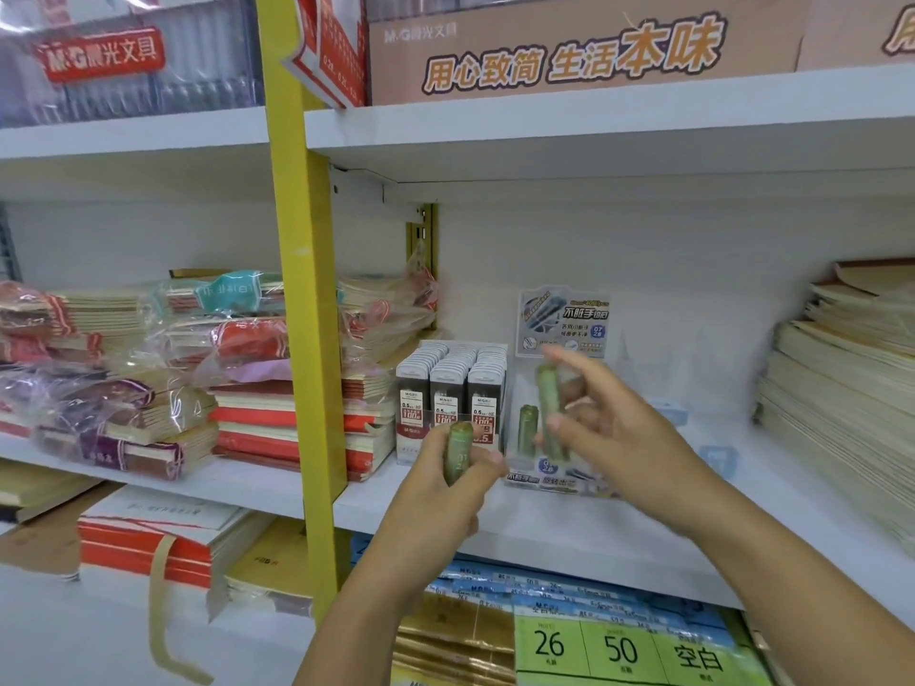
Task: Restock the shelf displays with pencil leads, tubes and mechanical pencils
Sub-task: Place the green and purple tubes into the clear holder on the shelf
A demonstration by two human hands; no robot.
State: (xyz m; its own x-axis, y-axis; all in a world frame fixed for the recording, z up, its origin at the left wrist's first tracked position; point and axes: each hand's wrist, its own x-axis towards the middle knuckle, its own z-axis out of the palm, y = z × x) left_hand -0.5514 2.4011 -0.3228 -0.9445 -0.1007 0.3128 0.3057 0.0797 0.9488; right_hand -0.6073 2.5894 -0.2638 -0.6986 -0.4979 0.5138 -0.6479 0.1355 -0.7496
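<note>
Probably light, stiff and slick: my right hand (611, 430) pinches a green tube (549, 413) mid-barrel before the display box (557, 480) at one o'clock; my left hand (445, 497) curls round a spare tube (458, 450) at twelve.

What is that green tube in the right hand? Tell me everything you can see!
The green tube is a slim, plastic-looking cylinder with a rounded cap. It is nearly upright, pinched between the thumb and fingers of the right hand, at the clear display box, close to a second tube standing inside. Blur hides any print.
</note>
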